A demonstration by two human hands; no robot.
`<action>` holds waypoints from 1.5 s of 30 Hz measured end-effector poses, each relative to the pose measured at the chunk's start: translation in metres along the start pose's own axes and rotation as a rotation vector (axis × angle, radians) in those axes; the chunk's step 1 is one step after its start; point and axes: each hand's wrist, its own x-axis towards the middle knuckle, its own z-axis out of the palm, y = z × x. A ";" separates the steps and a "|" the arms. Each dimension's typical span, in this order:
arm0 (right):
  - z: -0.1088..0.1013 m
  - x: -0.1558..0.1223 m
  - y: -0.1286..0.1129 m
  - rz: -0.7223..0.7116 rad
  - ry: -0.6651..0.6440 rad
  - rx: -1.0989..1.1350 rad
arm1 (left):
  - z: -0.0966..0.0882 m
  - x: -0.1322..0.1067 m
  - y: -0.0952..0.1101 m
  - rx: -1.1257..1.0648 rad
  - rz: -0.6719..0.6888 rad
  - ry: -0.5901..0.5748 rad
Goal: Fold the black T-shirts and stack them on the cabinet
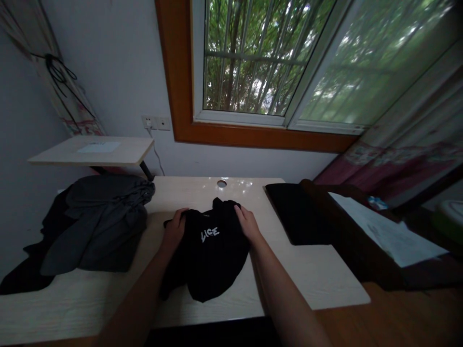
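Note:
A black T-shirt [213, 255] with white lettering on its chest is held between my two hands over the middle of the table. My left hand [176, 228] grips its left shoulder area, fingers curled behind the cloth. On the other side, my right hand [248, 222] is closed on the right shoulder area, the thumb in front and the other fingers mostly hidden. The lower part of the shirt hangs in loose folds towards me, close to or on the tabletop; I cannot tell which.
A heap of dark grey and black clothes [104, 221] lies on the left of the pale wooden table [325, 284]. At the right edge rests a flat black folded cloth [294, 212]. Behind stand a small raised shelf [126, 149], a wall socket [155, 123] and a barred window [253, 62].

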 end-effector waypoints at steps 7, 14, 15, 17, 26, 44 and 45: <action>-0.001 -0.001 -0.002 0.005 0.003 -0.033 | 0.000 -0.002 0.002 0.009 0.005 -0.001; -0.001 -0.002 -0.002 -0.008 0.002 -0.048 | 0.002 -0.001 0.002 0.016 0.001 0.013; -0.001 -0.002 -0.002 -0.011 0.000 -0.049 | 0.002 -0.001 0.002 0.020 -0.002 0.015; 0.000 -0.001 0.000 -0.013 -0.003 -0.057 | 0.002 -0.001 0.000 0.027 -0.004 0.020; 0.000 -0.001 0.004 -0.020 -0.015 -0.066 | 0.002 0.001 -0.005 0.032 0.002 0.063; -0.002 -0.009 -0.002 -0.036 -0.095 -0.156 | -0.001 -0.006 -0.005 -0.065 0.087 0.032; -0.002 -0.010 -0.003 -0.041 -0.099 -0.187 | -0.001 -0.006 -0.004 -0.066 0.087 0.025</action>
